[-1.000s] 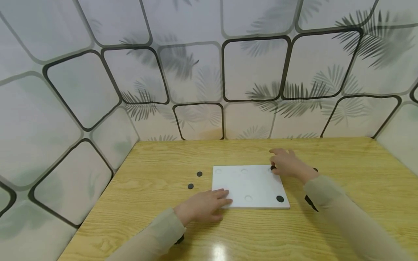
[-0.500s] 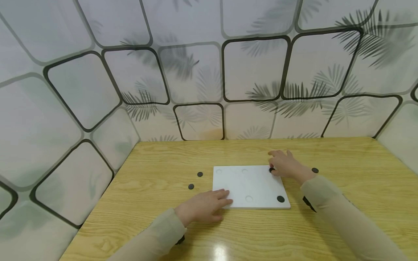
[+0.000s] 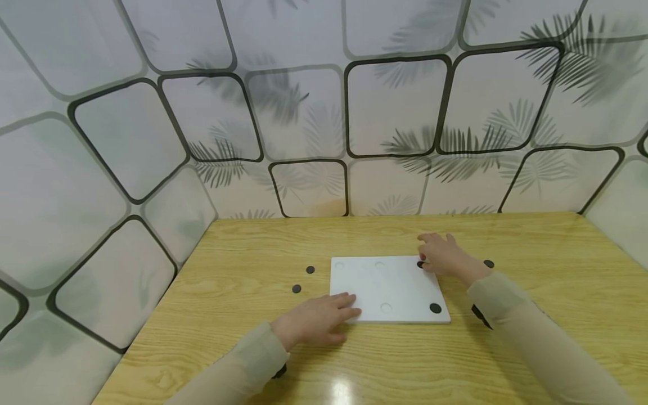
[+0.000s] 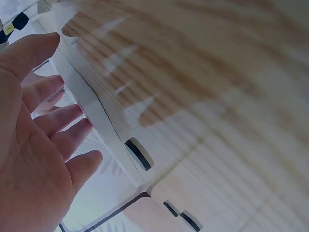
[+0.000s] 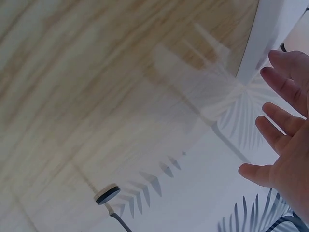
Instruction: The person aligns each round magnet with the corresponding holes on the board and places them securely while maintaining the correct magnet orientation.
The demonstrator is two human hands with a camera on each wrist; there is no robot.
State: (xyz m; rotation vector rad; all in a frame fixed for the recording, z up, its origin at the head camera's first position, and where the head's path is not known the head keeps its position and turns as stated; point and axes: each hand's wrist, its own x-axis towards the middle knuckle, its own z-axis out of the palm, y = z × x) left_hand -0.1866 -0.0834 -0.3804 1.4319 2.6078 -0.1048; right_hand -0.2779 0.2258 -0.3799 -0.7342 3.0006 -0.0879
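Observation:
In the head view a white board [image 3: 387,287] with shallow round recesses lies on the wooden table. My left hand [image 3: 316,319] rests on its near left corner, fingers extended. The left wrist view shows that hand [image 4: 43,116] along the board's edge [image 4: 96,111]. At the far right corner, my right hand [image 3: 445,256] holds a black disc [image 3: 420,264] at the recess there, between thumb and index finger; the fingers partly cover it. The other fingers of the right hand [image 5: 287,125] are spread. Another black disc [image 3: 435,308] sits in the near right recess.
Two black discs, one farther back [image 3: 310,270] and one nearer [image 3: 296,288], lie on the table left of the board. Another disc [image 3: 488,264] lies to the right, beyond the right wrist. A patterned wall [image 3: 395,185] stands behind the table.
The right hand has lowered the black disc slightly and shifted it left into the far right corner of the board. The left hand has stayed in place.

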